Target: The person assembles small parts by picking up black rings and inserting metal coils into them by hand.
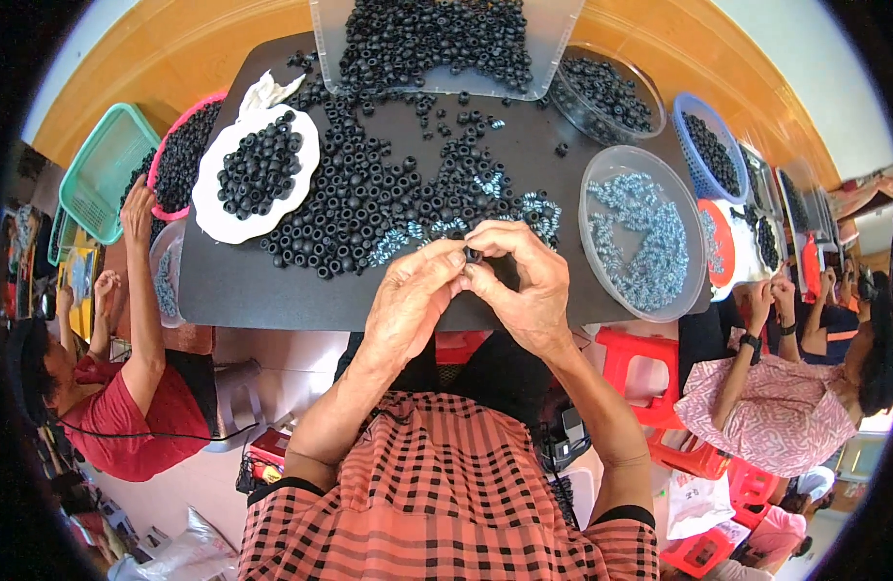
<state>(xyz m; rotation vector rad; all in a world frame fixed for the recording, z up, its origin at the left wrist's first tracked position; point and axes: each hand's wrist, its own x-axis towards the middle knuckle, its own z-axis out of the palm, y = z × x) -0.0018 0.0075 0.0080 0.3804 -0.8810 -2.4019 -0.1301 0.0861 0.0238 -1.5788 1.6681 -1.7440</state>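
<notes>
One black bead point(473, 256) is pinched between the fingertips of the left hand point(408, 300) and of the right hand point(529, 300), which are brought together above the front part of the bench point(292, 305); how each finger presses is partly hidden. Just beyond the hands, small blue coils point(393, 242) are mixed among many loose black beads point(340, 213), which are spread over the middle of the dark surface. On the left, a wavy-edged white plate point(209, 208) is heaped with beads; near the right edge, a round clear dish point(626, 160) of coils is set. The far edge is overlapped by a large clear bin point(327, 44), filled with beads.

Along the front edge, a plain dark strip is seen left of the hands, and a narrower gap is left between the right hand and the dish. Past the side edges, the room is occupied by a green basket point(98, 198), a blue basket point(692, 165) and seated people point(127, 436). A red stool point(616, 368) is placed by the right front corner.
</notes>
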